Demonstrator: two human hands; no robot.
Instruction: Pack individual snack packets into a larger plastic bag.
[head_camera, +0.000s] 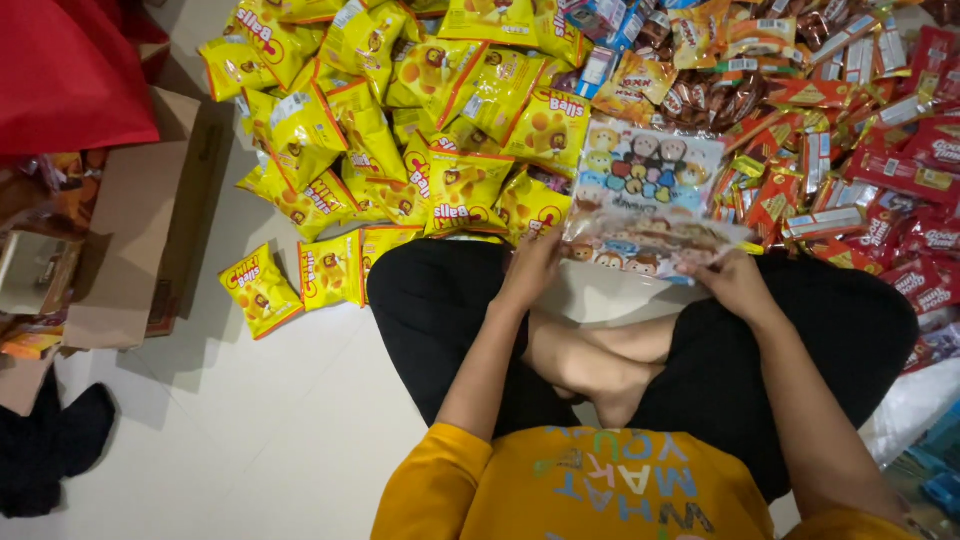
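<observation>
White tiled floor carries a wide heap of yellow snack packets toward its far edge, left; red and orange wrapped bars spread far right. A brown cardboard box lies at the left edge. The clear cartoon-printed bag sits above the crossed legs, gripped at its near edge: left hand pinches the left corner, right hand clasps the right.

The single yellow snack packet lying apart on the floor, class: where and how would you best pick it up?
Grip the yellow packet by its near crimped edge, coming from the person's left side. It lies flat and alone on bare floor, so that edge is free to pinch.
</observation>
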